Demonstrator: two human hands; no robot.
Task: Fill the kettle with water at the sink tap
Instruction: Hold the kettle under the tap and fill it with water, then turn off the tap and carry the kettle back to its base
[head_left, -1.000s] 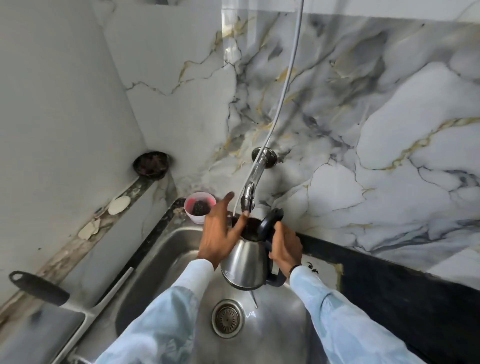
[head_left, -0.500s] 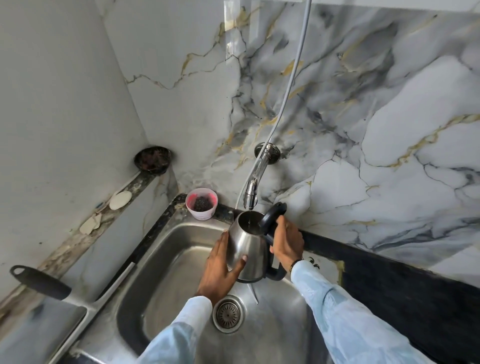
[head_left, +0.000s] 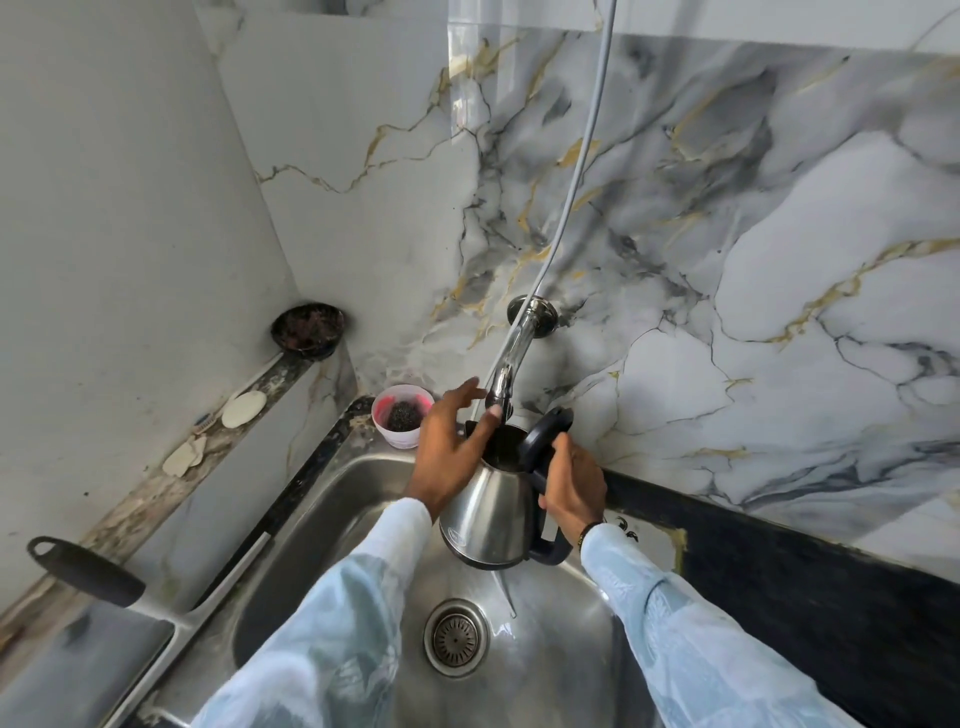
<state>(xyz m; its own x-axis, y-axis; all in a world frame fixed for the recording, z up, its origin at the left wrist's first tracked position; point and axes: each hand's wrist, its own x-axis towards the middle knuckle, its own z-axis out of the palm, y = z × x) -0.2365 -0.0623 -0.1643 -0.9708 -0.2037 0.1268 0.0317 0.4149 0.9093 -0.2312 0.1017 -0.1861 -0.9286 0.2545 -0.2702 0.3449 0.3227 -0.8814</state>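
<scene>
A steel kettle (head_left: 491, 512) with a dark handle hangs over the steel sink (head_left: 322, 519), its open mouth right under the spout of the chrome wall tap (head_left: 511, 353). My right hand (head_left: 571, 483) grips the kettle's handle. My left hand (head_left: 449, 447) is raised beside the kettle's mouth, thumb touching the tap's spout end, fingers spread. Whether water is running I cannot tell.
A pink cup (head_left: 402, 415) with a dark scrubber stands at the sink's back left corner. A dark bowl (head_left: 309, 325) and soap pieces sit on the left ledge. A black-handled utensil (head_left: 93, 571) lies front left. The drain (head_left: 456, 636) is below the kettle. A dark counter (head_left: 779, 571) lies right.
My left hand has left the kettle's side and risen to the tap's spout end. The kettle sits slightly lower and tilted, still held by my right hand.
</scene>
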